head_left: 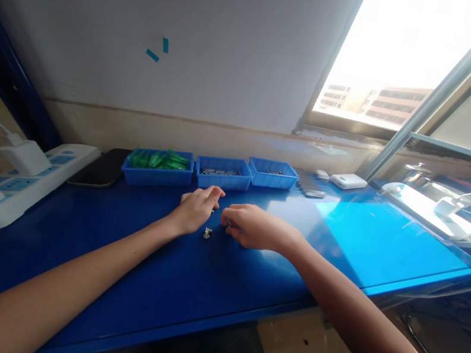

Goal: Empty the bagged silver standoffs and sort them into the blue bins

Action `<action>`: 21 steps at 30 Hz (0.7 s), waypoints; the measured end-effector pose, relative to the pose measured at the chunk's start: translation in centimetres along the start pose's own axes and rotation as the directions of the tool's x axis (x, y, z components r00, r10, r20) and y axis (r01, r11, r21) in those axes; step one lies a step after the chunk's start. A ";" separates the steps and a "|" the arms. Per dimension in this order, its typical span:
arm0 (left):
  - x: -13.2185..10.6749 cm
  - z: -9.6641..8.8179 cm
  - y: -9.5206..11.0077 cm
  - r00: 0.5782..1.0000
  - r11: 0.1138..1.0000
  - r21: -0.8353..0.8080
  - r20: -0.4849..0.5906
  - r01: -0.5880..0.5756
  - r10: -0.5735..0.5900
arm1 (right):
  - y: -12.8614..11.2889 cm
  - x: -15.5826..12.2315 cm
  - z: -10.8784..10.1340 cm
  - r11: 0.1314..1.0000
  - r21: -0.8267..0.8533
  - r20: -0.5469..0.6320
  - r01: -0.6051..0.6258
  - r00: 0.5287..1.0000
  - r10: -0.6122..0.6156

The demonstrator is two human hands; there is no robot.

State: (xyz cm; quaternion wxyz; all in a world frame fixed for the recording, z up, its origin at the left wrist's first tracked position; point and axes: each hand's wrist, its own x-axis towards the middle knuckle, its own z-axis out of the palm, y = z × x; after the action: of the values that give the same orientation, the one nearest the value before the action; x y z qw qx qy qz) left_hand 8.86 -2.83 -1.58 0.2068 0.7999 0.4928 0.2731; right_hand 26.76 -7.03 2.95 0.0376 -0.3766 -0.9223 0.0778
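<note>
My left hand (197, 209) is over the blue tabletop with its fingers curled together. Something small shows at its fingertips, too little of it to name. Close by on the right, my right hand (247, 225) pinches a small metal part (228, 224) between thumb and fingers, low over the table. Between the hands, a little nearer to me, a small silvery metal piece (206, 233) with a round flat base rests on the blue table (180, 288). The fingers partly cover what each hand grips.
Three blue bins line the wall: one with green pieces (158, 168), one with grey metal parts (223, 173), one with small parts (272, 174). A white power strip (26, 184) and dark phone (100, 167) are left. Right are a white box (348, 181) and metal rack post (432, 107).
</note>
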 end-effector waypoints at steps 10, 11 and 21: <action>-0.2 -0.1 0.2 1.000 1.000 0.006 -0.004 -0.008 0.008 | -0.5 -1.2 -2.7 0.970 -0.186 -0.851 0.158 0.467 -0.240; -0.2 -0.1 0.2 1.000 1.000 -0.003 0.000 -0.010 0.010 | 0.3 -1.3 -3.3 0.981 -0.180 -0.911 0.067 0.365 -0.192; -0.3 -0.3 0.5 1.000 1.000 -0.005 0.008 0.012 -0.012 | 2.1 -0.3 -0.5 0.995 -0.029 -0.302 -0.091 0.950 0.078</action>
State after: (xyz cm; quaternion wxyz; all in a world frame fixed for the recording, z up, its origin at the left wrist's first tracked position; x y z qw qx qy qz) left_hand 8.91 -3.25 -1.14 0.2125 0.7974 0.4961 0.2699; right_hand 28.52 -5.71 3.05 0.1660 -0.4240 -0.8903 0.0016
